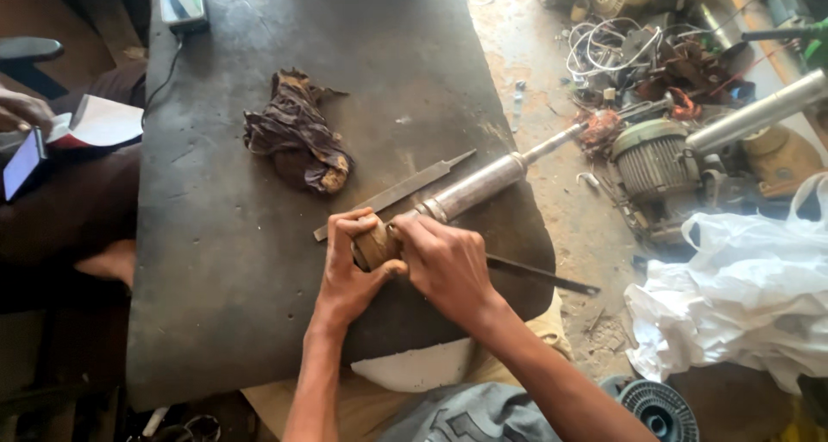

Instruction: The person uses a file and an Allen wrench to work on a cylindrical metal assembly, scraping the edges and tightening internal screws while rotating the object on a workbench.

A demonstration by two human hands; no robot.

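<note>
A long metal rotor shaft [483, 183] lies slanted on the dark workbench [224, 261], its thin end reaching past the right edge. My left hand [349, 269] is wrapped around the shaft's brownish near end [375, 245]. My right hand [448, 265] grips the same end from the right, fingers pressed against it. A flat metal file [405, 190] lies just behind my hands, parallel to the shaft. A thin dark rod [543, 275] sticks out from under my right hand toward the right.
A crumpled dirty brown rag [297, 136] lies mid-bench. A device with a cable [183, 0] sits at the far edge. Another person's hand holds a phone [21, 162] at left. Motor parts [655, 157], wires and a white plastic bag [742, 287] lie on the floor at right.
</note>
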